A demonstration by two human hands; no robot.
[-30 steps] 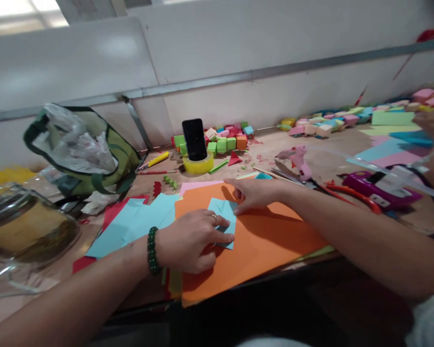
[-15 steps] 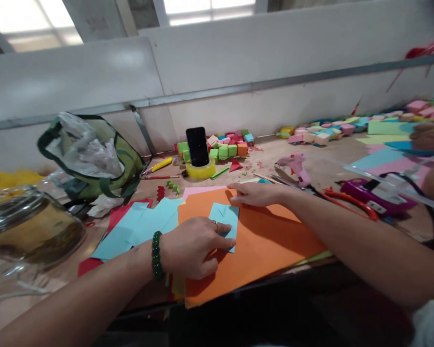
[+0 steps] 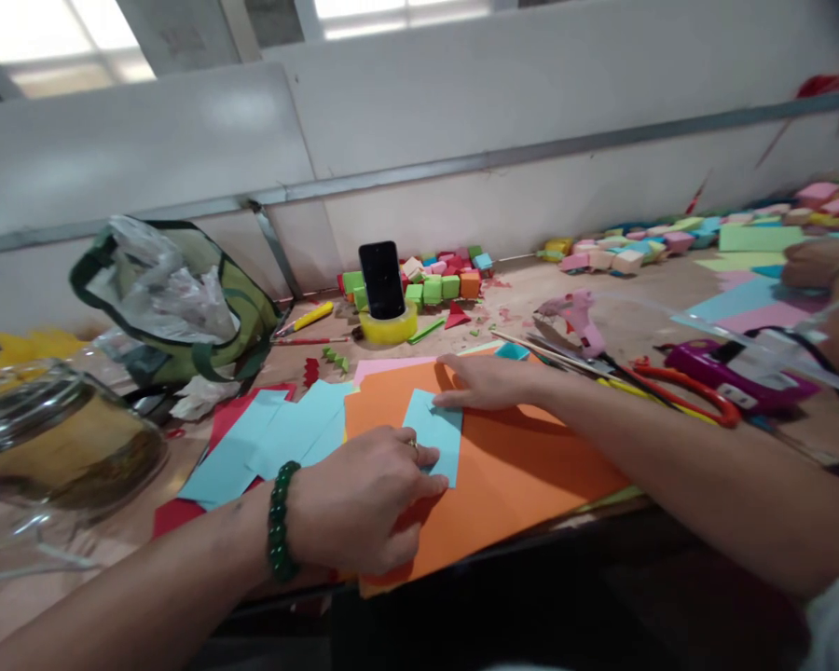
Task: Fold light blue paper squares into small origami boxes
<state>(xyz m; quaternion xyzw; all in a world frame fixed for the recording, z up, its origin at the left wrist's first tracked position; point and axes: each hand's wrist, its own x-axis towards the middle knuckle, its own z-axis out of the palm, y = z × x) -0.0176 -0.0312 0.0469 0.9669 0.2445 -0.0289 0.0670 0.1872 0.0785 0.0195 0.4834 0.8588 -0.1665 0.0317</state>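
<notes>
A small light-blue sheet of paper (image 3: 439, 429) with a crease lies on a larger orange sheet (image 3: 517, 475). My left hand (image 3: 364, 494), wearing a green bead bracelet, rests at its lower left; two fingertips press down on the blue paper, spread from the thumb. At the upper right corner is my right hand (image 3: 486, 380), fingers stretched out on the orange sheet and the thumb touching the blue paper's edge. More light-blue pieces (image 3: 272, 447) lie left of the orange sheet, over red paper (image 3: 174, 515).
A phone (image 3: 382, 280) leans upright in a yellow tape roll (image 3: 388, 326), before colourful paper cubes (image 3: 433, 289). A green bag (image 3: 248, 312) and glass jar (image 3: 62, 447) stand left. Rightward are a pink glue gun (image 3: 579, 321), orange-handled pliers (image 3: 695, 396), and another person's hand (image 3: 815, 264).
My left hand has slid slightly left and down on the blue paper. My right hand's thumb has moved down onto the paper's upper edge. The other person's hand has shifted left.
</notes>
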